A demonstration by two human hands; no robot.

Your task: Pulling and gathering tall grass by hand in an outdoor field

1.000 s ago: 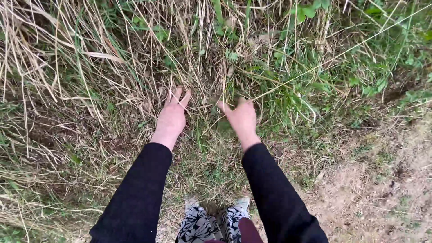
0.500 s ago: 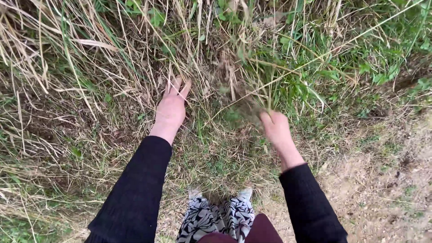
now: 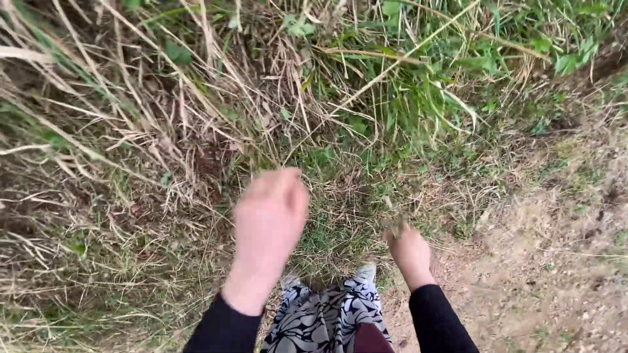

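Where dry yellow grass (image 3: 131, 131) meets bare dirt (image 3: 556, 261), the right hand (image 3: 409, 252) squeezes a small brownish grass tuft (image 3: 397, 227) low down, while the blurry left hand (image 3: 268, 222) holds nothing.

Straw-yellow and green all over

Dry grass (image 3: 131, 131) pale tan, weeds (image 3: 418, 98) bright green, dirt patch (image 3: 556, 261) brownish-grey, sleeves (image 3: 438, 320) black, skirt (image 3: 327, 320) black-and-white leafy print.
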